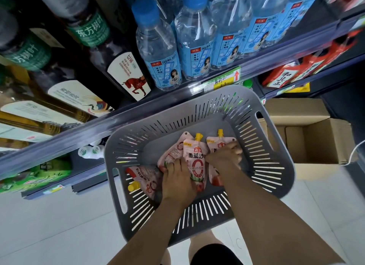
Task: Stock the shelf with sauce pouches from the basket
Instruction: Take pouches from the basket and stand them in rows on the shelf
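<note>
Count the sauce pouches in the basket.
4. One lies at the left wall, one tilts left of centre, one sits centre, and one under the right hand. Hands may hide more.

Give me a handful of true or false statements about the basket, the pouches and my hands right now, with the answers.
1. Both hands are inside the grey basket. True: the left hand and right hand rest on the sauce pouches.
2. The pouches have blue caps. False: their spouts are yellow, as on the pouch lying apart at the left.
3. An open cardboard box sits to the right of the basket. True.
4. The basket is full to the rim. False: only a few pouches lie on its bottom.
5. The clear bottles on the shelf above have blue caps. True.
</note>
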